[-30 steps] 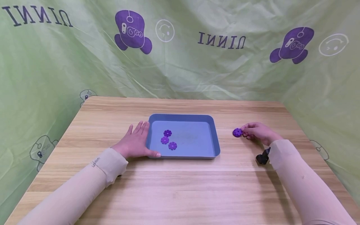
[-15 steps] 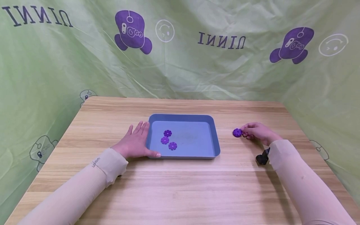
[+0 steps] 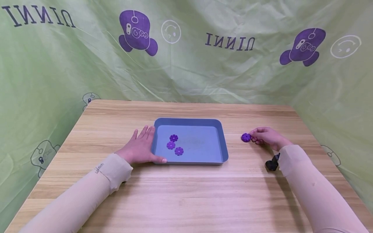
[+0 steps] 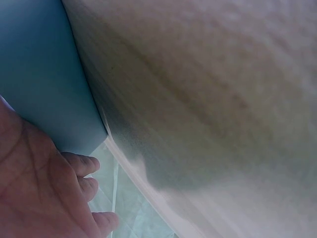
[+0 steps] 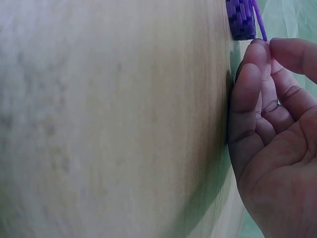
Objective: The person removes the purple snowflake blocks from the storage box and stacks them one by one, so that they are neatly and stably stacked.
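My left hand [image 3: 140, 149] rests with spread fingers against the left wall of a blue rectangular tray [image 3: 201, 121]. Its thumb lies along the tray's near edge, and the left wrist view shows the palm [image 4: 34, 183] right by the tray's side. Three purple notched snowflake discs lie in the tray's left half, one dark [image 3: 174, 138] and two lighter. To the right of the tray, my right hand [image 3: 269, 136] pinches the edge of a thin purple snowflake disc [image 5: 261, 22] between thumb and fingertip. That disc tilts off a short stack of snowflake discs [image 5: 240, 20] standing on the table.
A black object [image 3: 272, 164] shows beside the right sleeve cuff, close over the table. Wood-grain tabletop [image 3: 192, 197] stretches in front of the tray. Green printed cloth [image 3: 186, 71] hangs behind the table and along both sides.
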`<control>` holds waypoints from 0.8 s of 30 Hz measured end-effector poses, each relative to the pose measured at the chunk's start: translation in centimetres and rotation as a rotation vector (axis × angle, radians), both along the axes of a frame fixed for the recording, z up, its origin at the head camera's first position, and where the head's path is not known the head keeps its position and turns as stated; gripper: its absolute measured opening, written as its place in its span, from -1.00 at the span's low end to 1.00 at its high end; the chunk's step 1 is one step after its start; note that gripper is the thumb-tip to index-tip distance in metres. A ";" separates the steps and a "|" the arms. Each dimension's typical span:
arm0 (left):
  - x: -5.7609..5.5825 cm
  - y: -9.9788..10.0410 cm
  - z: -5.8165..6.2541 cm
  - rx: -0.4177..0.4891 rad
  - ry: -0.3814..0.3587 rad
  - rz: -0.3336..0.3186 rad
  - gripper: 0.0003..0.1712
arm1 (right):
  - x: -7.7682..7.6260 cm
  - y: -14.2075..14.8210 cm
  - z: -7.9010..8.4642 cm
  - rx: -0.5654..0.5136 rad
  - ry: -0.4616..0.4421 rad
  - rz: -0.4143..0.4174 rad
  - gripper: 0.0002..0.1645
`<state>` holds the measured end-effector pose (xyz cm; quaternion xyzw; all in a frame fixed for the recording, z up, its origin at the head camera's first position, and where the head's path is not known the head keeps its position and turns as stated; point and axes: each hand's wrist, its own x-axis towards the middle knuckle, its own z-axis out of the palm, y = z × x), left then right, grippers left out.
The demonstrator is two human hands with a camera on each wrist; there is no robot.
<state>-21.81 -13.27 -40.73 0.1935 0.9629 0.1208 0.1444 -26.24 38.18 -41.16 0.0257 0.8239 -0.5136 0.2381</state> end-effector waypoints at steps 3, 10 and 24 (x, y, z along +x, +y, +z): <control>0.0 0.0 0.0 0.002 -0.002 -0.001 0.70 | 0.0 0.0 0.0 0.007 -0.001 0.000 -0.77; 0.0 0.0 -0.1 0.003 0.003 -0.003 0.70 | 0.0 0.0 0.0 0.012 -0.002 0.005 -0.76; 0.0 0.0 0.1 0.006 0.004 -0.005 0.71 | 0.0 0.2 -0.2 -0.009 0.004 0.007 -0.77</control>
